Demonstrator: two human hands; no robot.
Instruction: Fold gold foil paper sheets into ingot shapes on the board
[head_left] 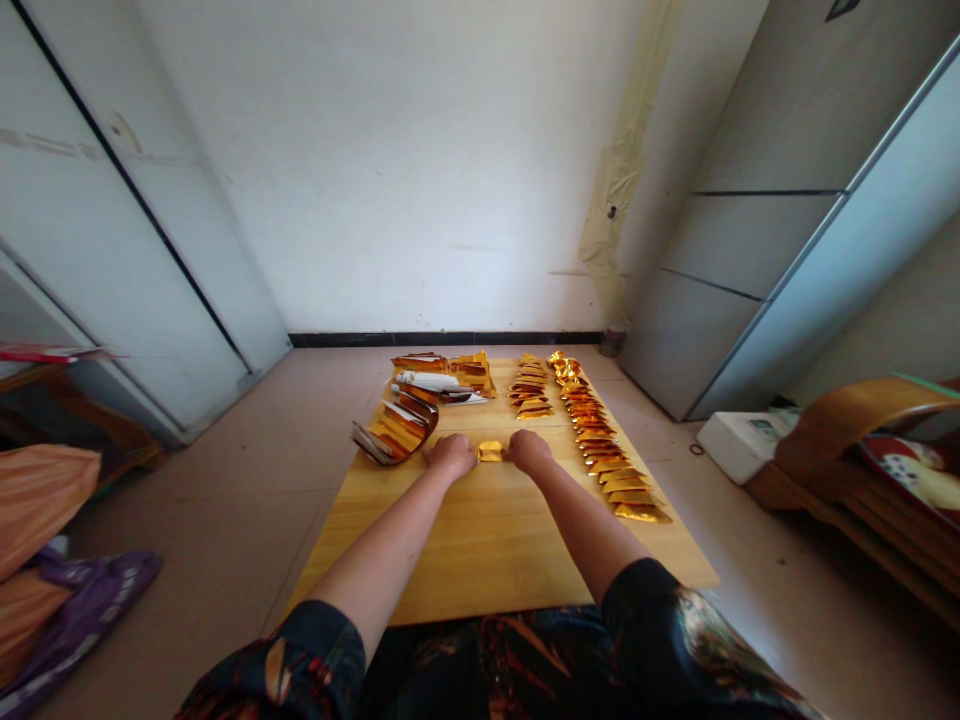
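Note:
A small piece of gold foil paper (490, 451) lies on the wooden board (495, 540) between my two hands. My left hand (450, 453) presses its left end with the fingers curled down, and my right hand (528, 450) grips the right end the same way. A curved stack of gold foil sheets (396, 430) stands just left of my left hand. Several folded gold pieces (607, 455) run in a row along the board's right side, with a shorter row (531, 392) behind my hands.
More gold sheets and a white roll (439, 378) lie at the board's far left. A grey cabinet (750, 280) stands to the right, a white box (739, 442) and a wooden chair (862, 440) beside it. Orange and purple bags (52, 560) sit at the left.

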